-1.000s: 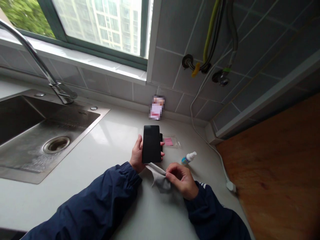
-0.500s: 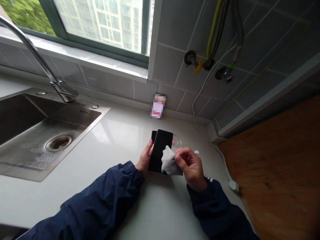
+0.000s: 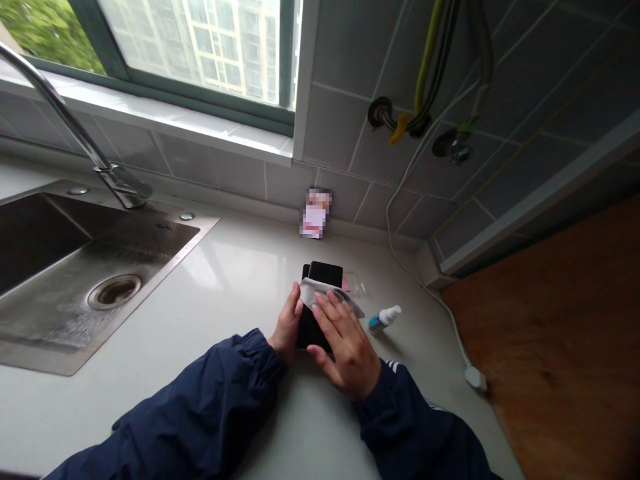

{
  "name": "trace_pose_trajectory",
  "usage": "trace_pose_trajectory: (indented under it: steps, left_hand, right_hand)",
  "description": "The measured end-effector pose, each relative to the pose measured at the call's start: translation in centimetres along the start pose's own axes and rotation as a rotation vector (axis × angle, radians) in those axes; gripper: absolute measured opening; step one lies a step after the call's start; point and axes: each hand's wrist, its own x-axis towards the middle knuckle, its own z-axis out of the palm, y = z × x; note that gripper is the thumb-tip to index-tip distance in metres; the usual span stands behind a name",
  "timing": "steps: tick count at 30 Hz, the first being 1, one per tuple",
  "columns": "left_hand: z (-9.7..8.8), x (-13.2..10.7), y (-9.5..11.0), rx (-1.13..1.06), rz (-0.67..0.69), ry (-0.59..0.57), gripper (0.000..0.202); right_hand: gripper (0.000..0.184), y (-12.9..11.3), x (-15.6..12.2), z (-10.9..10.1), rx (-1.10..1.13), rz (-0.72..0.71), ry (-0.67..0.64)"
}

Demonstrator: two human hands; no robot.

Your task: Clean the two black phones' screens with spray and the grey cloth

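Left hand (image 3: pixel 289 320): closed around the left edge of my black smartphone (image 3: pixel 324 273), fingers curled and holding it up.
Sink: a brushed-steel sink (image 3: pixel 199 223) set into the table, with a round drain (image 3: pixel 114 291) in its floor and a chrome faucet (image 3: pixel 120 183) rising at the back.
Table: pale polished stone (image 3: pixel 225 300), carrying everything here; my navy jacket sleeve (image 3: pixel 210 407) rests across its front.
Phone: in my left hand, screen up and tilted, its top end showing and its lower part hidden under my right hand. A dark slab (image 3: pixel 305 271) sits just behind its left corner; I cannot tell what that is.
Cloth: a grey cloth (image 3: pixel 325 292) lying across the phone's screen.
Right hand (image 3: pixel 346 340): open, fingers spread and pressed flat on the cloth.
Behind the phone: a clear plastic sleeve (image 3: pixel 354 285) with a pink slip inside, touching the phone's far side.
Bottle: a small white-capped spray bottle (image 3: pixel 383 319) lying on the table just right of my right hand.
Far right: a white cable (image 3: pixel 400 243) running down the wall to a plug (image 3: pixel 475 378), beside a wooden board (image 3: pixel 550 333).
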Motion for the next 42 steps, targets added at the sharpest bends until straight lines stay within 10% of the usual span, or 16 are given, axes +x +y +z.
trace_pose_trajectory:
  steps: [7,24,34,42]
  left_hand:
    - [-0.5,-0.1,-1.1,0.033,0.079,-0.1,0.066]
    - [-0.1,-0.7,-1.2,0.592,0.238,-0.294,0.068]
    - [-0.9,0.1,-1.1,0.195,0.085,0.004,0.07]
    - [0.1,-0.1,0.7,-0.004,-0.075,-0.064,0.084]
  right_hand:
    - [0.083,1.0,-1.3,0.9,-0.058,0.021,-0.1]
    - [0.073,2.0,-1.3,1.4,-0.11,0.142,0.186]
    - [0.068,1.9,-1.5,1.8,-0.067,0.036,-0.013]
    - [0.052,0.4,-1.2,0.7,0.185,-0.175,-0.012]
